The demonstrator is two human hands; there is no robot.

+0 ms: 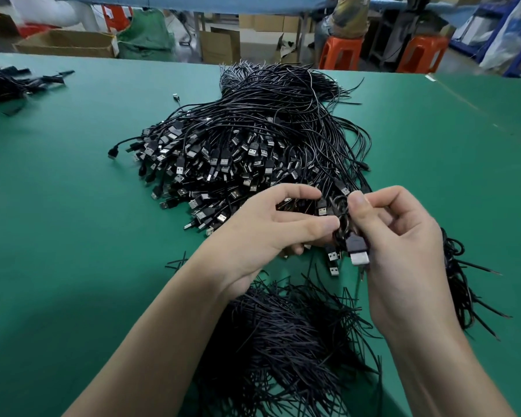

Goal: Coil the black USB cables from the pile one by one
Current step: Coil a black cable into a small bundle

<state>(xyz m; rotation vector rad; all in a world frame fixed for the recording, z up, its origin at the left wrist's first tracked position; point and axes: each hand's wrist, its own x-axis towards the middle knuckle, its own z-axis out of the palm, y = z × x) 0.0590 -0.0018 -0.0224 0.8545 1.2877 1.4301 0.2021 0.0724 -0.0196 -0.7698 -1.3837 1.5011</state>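
One cable (343, 224) was mid-coil, held over the near edge of the pile (247, 139) on the green counter (73, 191). Right hand (397, 236) pinched its small loops between thumb and curled fingers, with the USB plug (357, 249) hanging below. Left hand (268, 233) was half curled, thumb tip against the loops. It was blurred there, so a real grip couldn't be confirmed. Bundles (460, 284) at the right edge looked like finished coils. The pile was huge, with masses of plugs showing, so the task seemed mostly undone. Loose black strands (283, 341) lay heaped nearest the person.
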